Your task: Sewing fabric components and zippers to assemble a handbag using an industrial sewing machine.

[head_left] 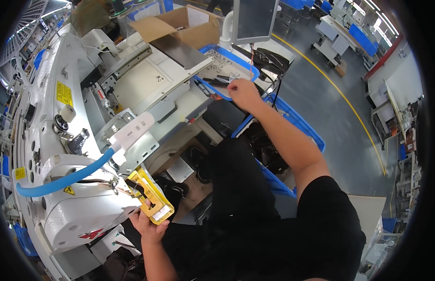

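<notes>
My left hand (149, 225) is closed round the lower end of a yellow sewing template (163, 211), a flat frame with a cut-out. A dark strip-like piece lies in its opening. The template is tilted beside the head of a white industrial sewing machine (81, 206). My right arm stretches forward to a blue-rimmed tray (255, 70). Over its near edge my right hand (244, 93) has its fingers pinched together; what they hold, if anything, is hidden. Small metal pieces (218, 61) lie scattered in the tray, and dark hand tools (217, 82) lie close to my fingertips.
A blue hose with a pale end piece (135, 129) juts out from the machine. Behind the tray stand an open cardboard box (196, 30) and a monitor (255, 21). A blue crate (311, 136) with dark pieces sits under my right forearm. A person (91, 18) is at the far left.
</notes>
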Tool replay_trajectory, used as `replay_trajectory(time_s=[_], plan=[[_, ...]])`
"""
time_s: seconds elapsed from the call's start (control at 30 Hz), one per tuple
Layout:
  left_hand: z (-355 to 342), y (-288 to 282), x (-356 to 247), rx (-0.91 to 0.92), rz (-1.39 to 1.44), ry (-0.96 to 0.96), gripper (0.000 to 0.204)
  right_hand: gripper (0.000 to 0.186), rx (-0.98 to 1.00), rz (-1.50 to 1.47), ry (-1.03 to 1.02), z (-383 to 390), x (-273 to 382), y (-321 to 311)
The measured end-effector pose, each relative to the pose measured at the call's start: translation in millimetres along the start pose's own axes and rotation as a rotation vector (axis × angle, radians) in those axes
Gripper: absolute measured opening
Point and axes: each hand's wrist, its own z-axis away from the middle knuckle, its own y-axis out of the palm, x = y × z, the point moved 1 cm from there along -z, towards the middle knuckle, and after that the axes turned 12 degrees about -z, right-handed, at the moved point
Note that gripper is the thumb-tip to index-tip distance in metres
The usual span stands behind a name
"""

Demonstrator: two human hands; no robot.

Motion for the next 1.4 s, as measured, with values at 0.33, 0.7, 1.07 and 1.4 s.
replay_trajectory(time_s=[0.33, 0.7, 1.07, 1.4], plan=[[1.2, -3.0, -6.4, 0.018, -0.033, -0.033, 0.092, 0.017, -0.030, 0.385, 0.140, -55.9, -26.4, -11.2], [1.1, -2.8, -5.1, -0.004, -0.116, 0.011, 0.095, 0.020, 0.138, 0.283, -0.074, -65.0, -19.7, 27.5], [7.7, -3.8, -3.9, 0.003, -0.137, -0.004, 0.096, 0.016, -0.221, -0.205, -0.170, 29.4, 1.6, 3.1], [106.8, -53.9, 155.8, 0.210, -0.627, -0.291, 0.060, 0.027, -0.136, -0.046, 1.004, 217.1, -258.4, 3.6]])
